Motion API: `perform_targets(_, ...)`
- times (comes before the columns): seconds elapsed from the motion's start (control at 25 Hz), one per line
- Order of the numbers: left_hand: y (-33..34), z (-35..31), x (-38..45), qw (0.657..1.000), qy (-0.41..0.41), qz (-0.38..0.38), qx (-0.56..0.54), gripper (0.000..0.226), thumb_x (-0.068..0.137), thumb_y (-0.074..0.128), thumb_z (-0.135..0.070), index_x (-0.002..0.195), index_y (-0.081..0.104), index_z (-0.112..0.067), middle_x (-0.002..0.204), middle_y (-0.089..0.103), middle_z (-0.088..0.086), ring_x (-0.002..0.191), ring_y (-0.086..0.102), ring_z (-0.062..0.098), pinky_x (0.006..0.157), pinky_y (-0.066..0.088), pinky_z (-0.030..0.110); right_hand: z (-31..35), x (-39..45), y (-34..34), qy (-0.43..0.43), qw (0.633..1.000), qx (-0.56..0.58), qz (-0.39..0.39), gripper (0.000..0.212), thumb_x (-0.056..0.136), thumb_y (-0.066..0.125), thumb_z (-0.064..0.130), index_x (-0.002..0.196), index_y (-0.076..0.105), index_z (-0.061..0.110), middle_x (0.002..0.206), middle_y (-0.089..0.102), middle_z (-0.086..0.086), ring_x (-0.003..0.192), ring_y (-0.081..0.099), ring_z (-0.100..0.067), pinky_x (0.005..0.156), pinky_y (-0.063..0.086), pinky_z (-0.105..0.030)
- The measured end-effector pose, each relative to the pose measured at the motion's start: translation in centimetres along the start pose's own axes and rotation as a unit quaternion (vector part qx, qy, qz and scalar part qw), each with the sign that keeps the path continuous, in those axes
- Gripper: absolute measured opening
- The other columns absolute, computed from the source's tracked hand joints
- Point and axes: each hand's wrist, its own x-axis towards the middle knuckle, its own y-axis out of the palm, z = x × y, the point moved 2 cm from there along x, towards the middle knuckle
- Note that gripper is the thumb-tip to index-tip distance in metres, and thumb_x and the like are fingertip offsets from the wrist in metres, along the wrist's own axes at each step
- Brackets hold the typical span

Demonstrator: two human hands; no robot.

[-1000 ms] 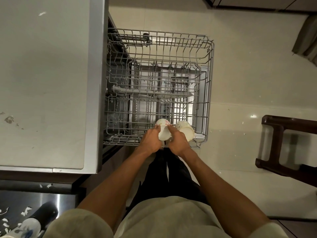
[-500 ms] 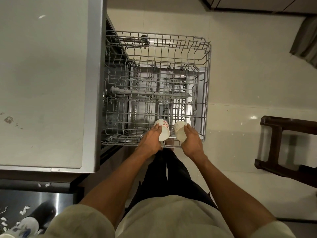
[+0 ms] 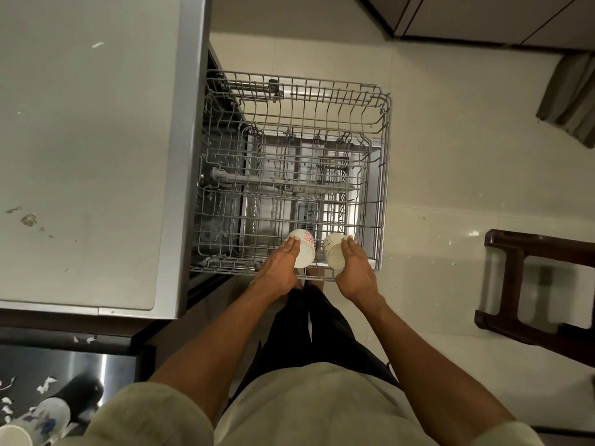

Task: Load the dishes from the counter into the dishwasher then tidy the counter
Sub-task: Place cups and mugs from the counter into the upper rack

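Near sides of both cups (image 3: pixel 305 252) behind the hands (image 3: pixel 280 268); blurred bottle (image 3: pixel 42 420) cut off at bottom-left corner

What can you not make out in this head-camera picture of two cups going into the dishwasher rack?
- Whether the left hand grips the white cup with red print: fingers lie straight, thumb hidden.
- Thumb of the right hand on the plain white cup: hidden behind it.
- Red print: too small to read.
- Blue-patterned white bottle: cut off by the bottom-left edge.
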Motion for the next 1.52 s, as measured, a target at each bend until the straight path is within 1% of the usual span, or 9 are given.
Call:
perform_targets(0.16, -1.5, -0.2, -1.2, 0.999, -0.004, -0.025, -0.024, 0.085, 0.086, 0.052, 0.004, 0.158, 0.010, -0.009, 0.166, 0.008, 0.009, 0.152, 0.009, 0.022, 0.124, 0.011, 0.036, 1.9, -0.5, -0.9, -0.036, 0.998, -0.049, -0.013, 0.081, 0.091, 0.061, 0.011, 0.159, 0.017, 0.008, 0.167, 0.013, -0.010, 0.154, 0.011, -0.024, 0.125, 0.013, -0.036)
perform_targets(0.36, -5.0, -0.9, -5.1, 0.994, 0.000, -0.100, -0.038, 0.078, 0.090, 0.050, 0.001, 0.157, 0.010, -0.005, 0.165, 0.008, 0.012, 0.153, 0.007, 0.021, 0.123, 0.006, 0.029, 7.6, -2.0, -2.4, -0.150, 0.981, -0.120, -0.018, 0.074, 0.096, 0.055, 0.017, 0.159, 0.017, 0.007, 0.167, 0.012, -0.010, 0.154, 0.010, -0.023, 0.123, 0.004, -0.029)
perform_targets(0.56, -7.7, -0.7, -9.6, 0.979, 0.004, -0.201, -0.043, 0.088, 0.084, 0.056, 0.003, 0.158, 0.009, -0.007, 0.165, 0.007, 0.010, 0.153, 0.006, 0.020, 0.124, 0.009, 0.032, 14.4, -4.1, -2.7, -0.273, 0.946, -0.168, -0.043, 0.072, 0.097, 0.049, 0.016, 0.159, 0.014, 0.005, 0.167, 0.008, -0.015, 0.155, 0.007, -0.024, 0.126, 0.002, -0.032)
perform_targets(0.68, -9.5, -0.2, -12.7, 0.960, -0.005, -0.274, -0.052, 0.079, 0.088, 0.049, 0.001, 0.157, 0.012, -0.006, 0.165, 0.009, 0.010, 0.153, 0.008, 0.020, 0.124, 0.004, 0.027, 18.3, -6.0, -2.6, -0.357, 0.907, -0.209, -0.074, 0.073, 0.099, 0.046, 0.023, 0.159, 0.009, 0.005, 0.167, 0.006, -0.014, 0.155, 0.003, -0.022, 0.126, 0.004, -0.036)
perform_targets(0.88, -11.9, 1.7, -19.8, 0.901, -0.051, -0.425, -0.063, 0.065, 0.100, 0.041, -0.007, 0.156, 0.009, -0.008, 0.164, 0.005, 0.003, 0.152, 0.004, 0.013, 0.122, -0.002, 0.023, 24.8, -10.3, -1.7, -0.466, 0.849, -0.220, -0.114, 0.067, 0.103, 0.040, 0.025, 0.160, 0.008, 0.007, 0.166, 0.004, -0.009, 0.155, 0.003, -0.022, 0.126, -0.001, -0.034)
perform_targets(1.08, -11.2, 6.2, -29.2, 0.829, -0.123, -0.537, -0.090, 0.077, 0.085, 0.045, 0.009, 0.155, 0.017, -0.004, 0.164, 0.014, 0.010, 0.152, 0.010, 0.017, 0.121, 0.000, 0.020, 31.8, -16.3, 3.2, -0.575, 0.780, -0.223, -0.108, 0.064, 0.101, 0.043, 0.018, 0.159, 0.018, 0.006, 0.166, 0.014, -0.012, 0.155, 0.009, -0.021, 0.126, 0.003, -0.033)
perform_targets(1.28, -7.3, 11.6, -39.7, 0.770, -0.199, -0.596, -0.115, 0.077, 0.082, 0.048, 0.005, 0.154, 0.023, -0.003, 0.162, 0.021, 0.013, 0.152, 0.014, 0.021, 0.124, 0.015, 0.035, 36.5, -24.1, 10.7, -0.654, 0.723, -0.213, -0.064, 0.063, 0.103, 0.046, 0.023, 0.159, 0.021, 0.011, 0.167, 0.016, -0.008, 0.154, 0.011, -0.018, 0.126, 0.006, -0.032)
perform_targets(1.44, -2.4, 14.8, -47.9, 0.720, -0.258, -0.631, -0.132, 0.080, 0.082, 0.048, 0.008, 0.155, 0.019, -0.008, 0.162, 0.013, 0.003, 0.150, 0.004, 0.009, 0.124, 0.004, 0.025, 38.6, -31.4, 17.9, -0.719, 0.661, -0.214, -0.008, 0.064, 0.102, 0.046, 0.019, 0.159, 0.020, 0.008, 0.166, 0.015, -0.008, 0.155, 0.009, -0.018, 0.127, 0.010, -0.036)
perform_targets(1.52, -0.1, 15.9, -50.7, 0.691, -0.287, -0.647, -0.147, 0.079, 0.085, 0.049, 0.007, 0.156, 0.019, -0.010, 0.162, 0.013, 0.001, 0.148, 0.003, 0.006, 0.124, 0.008, 0.029, 39.1, -34.0, 21.0, -0.736, 0.644, -0.211, 0.015, 0.063, 0.101, 0.048, 0.015, 0.158, 0.022, 0.008, 0.166, 0.018, -0.008, 0.154, 0.011, -0.018, 0.126, 0.013, -0.037)
